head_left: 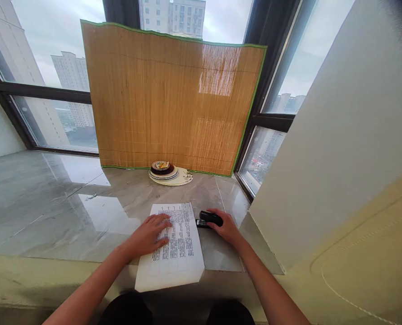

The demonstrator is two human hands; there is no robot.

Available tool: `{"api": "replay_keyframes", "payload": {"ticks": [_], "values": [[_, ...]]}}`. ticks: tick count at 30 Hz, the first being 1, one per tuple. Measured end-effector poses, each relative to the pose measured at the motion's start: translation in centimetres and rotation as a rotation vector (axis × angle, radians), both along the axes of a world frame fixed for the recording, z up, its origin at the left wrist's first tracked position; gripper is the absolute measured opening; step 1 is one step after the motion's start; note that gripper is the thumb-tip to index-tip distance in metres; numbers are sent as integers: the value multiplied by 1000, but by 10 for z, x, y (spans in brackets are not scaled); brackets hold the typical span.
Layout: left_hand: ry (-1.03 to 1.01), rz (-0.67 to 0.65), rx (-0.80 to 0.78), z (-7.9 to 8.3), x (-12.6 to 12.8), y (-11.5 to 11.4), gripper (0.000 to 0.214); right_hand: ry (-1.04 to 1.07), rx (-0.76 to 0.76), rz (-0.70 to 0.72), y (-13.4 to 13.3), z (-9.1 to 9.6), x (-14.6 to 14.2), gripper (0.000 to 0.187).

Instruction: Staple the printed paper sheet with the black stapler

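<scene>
"Two hands are in front of me. What is each one doing?"

"My left hand (155,232) lies on the paper (178,273). Its fingers are spread out, and it is not pinching anything."

"And the right hand (226,227)?"

"That one is curled around a black stapler (211,218). The thumb is on the near side and the fingers are on the far side."

"Where is the stapler?"

"It is on the grey, shiny ledge (58,210), just beside the right edge of the paper. Its front end points at the paper, and the top part is up a bit from the bottom part. I cannot tell if it touches the paper."

"Does all of the paper sit on the ledge?"

"No, the near end sticks out past the front edge. Lots of small dark print covers the far part, and the near part is mostly white. I cannot tell if it is one sheet or more."

"What is behind it?"

"A little pile of round, flat things (163,173), with a brown one near the top. Behind that stands a big brown mat (167,99) with a green edge, in front of the windows (75,122). Tall buildings (70,72) show outside"
</scene>
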State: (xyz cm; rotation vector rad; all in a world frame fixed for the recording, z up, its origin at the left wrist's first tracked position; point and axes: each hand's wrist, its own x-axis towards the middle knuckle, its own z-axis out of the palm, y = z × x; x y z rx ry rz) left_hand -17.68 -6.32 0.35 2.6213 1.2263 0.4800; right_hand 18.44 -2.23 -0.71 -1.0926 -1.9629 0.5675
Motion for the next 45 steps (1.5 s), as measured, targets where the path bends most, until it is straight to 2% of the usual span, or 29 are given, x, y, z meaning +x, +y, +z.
{"api": "replay_keyframes", "payload": {"ticks": [4, 10, 14, 18, 23, 28, 29, 31, 33, 35, 37, 39, 42, 45], "values": [[-27, -195, -111, 8, 26, 14, 54, -59, 41, 136, 30, 1, 6, 43], [-126, -352, -152, 6, 58, 57, 57, 15, 8, 256, 72, 1, 22, 44], [-120, -435, -153, 6, 74, 91, 60, 16, -27, 232, 78, 0, 33, 42], [-171, -459, -140, 7, 80, 108, 57, 30, -41, 158, 83, -1, 43, 39], [-220, -445, -214, 12, 78, 110, 52, 24, -75, 152, 89, -3, 51, 40], [-264, -432, -194, 10, 80, 112, 49, 223, 49, -158, 90, -6, 55, 39], [-267, -428, -182, 8, 81, 114, 50, 270, 66, -183, 89, -7, 53, 40], [-276, -359, -142, 2, 81, 120, 42, 296, 51, -137, 88, -8, 47, 43], [-308, -178, -59, -6, 79, 129, 27, 245, -2, -38, 87, -8, 39, 43], [-329, 0, 38, -12, 74, 138, 25, 205, -44, 22, 86, -8, 34, 41], [-288, 21, 74, -17, 70, 144, 23, 223, -62, 17, 87, -7, 34, 40], [-237, -33, 60, -20, 67, 144, 25, 252, -71, -7, 89, -8, 36, 40], [-220, -43, 45, -22, 65, 135, 29, 268, -87, -15, 92, -11, 39, 41], [-193, 20, 68, -23, 62, 119, 31, 292, -90, -30, 93, -12, 40, 41]]}}
